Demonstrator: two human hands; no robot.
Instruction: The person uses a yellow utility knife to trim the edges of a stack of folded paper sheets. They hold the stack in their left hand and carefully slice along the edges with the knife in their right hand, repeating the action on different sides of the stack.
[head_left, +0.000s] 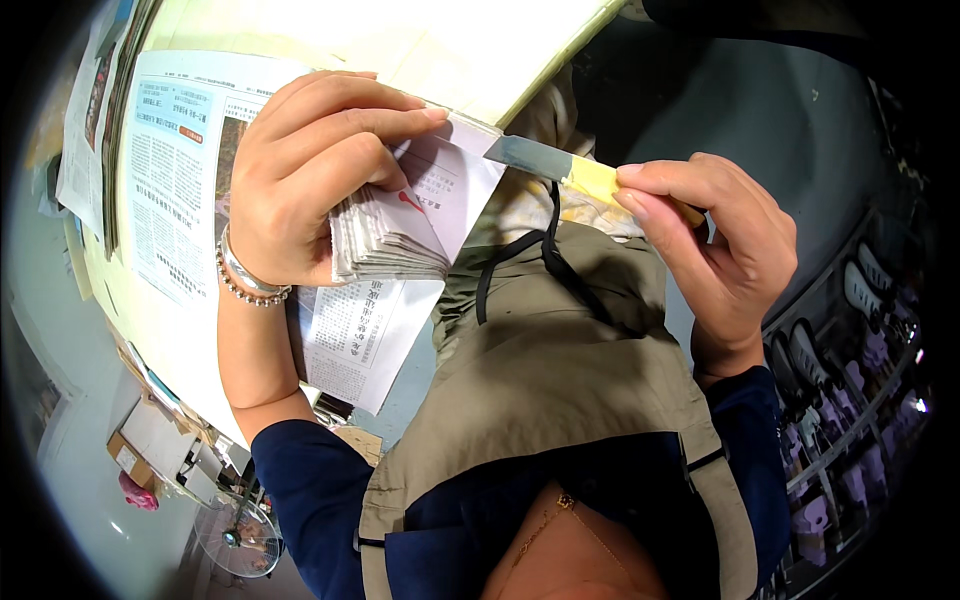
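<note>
A thick pad of folded newspaper [385, 240] is pinched in my left hand [315, 165], its many layers fanning out at the lower edge. Its top sheet shows a pale purple tint and a small red mark. Between the thumb and fingers of my right hand [720, 215] is a knife [535, 157] with a flat grey blade and a yellow-wrapped handle. The blade's end meets the paper's upper right corner, just past my left fingertips. Whether the tip lies inside a fold or against the edge, I cannot tell.
A spread newspaper [175, 190] lies on the pale yellow table [420, 50], with more papers stacked at its far left. A rack [850, 400] of shoe-like items stands at right. A fan [235, 537] and a carton [150, 445] are at lower left.
</note>
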